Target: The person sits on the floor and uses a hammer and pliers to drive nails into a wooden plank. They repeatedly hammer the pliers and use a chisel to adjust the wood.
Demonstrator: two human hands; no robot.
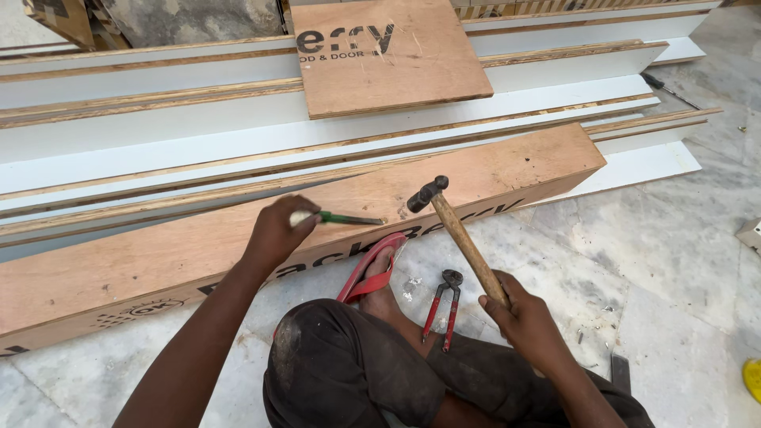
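My left hand [275, 230] grips a green-handled punch tool [345, 218], its metal tip lying on the long plywood plank [198, 238] in front of me. My right hand [519, 313] holds a wooden-handled hammer [456, 230] by the lower handle, its black head raised just right of the tool's tip. Red-handled pincers [445, 305] lie on the stone floor between my knees. My foot in a red sandal [372, 269] rests against the plank's edge.
Several long white-faced boards [238, 135] are stacked behind the plank, with a square plywood piece [388, 55] on top. A screwdriver [666, 89] lies on the floor at far right. A yellow object [753, 379] sits at the right edge on marble floor [674, 254].
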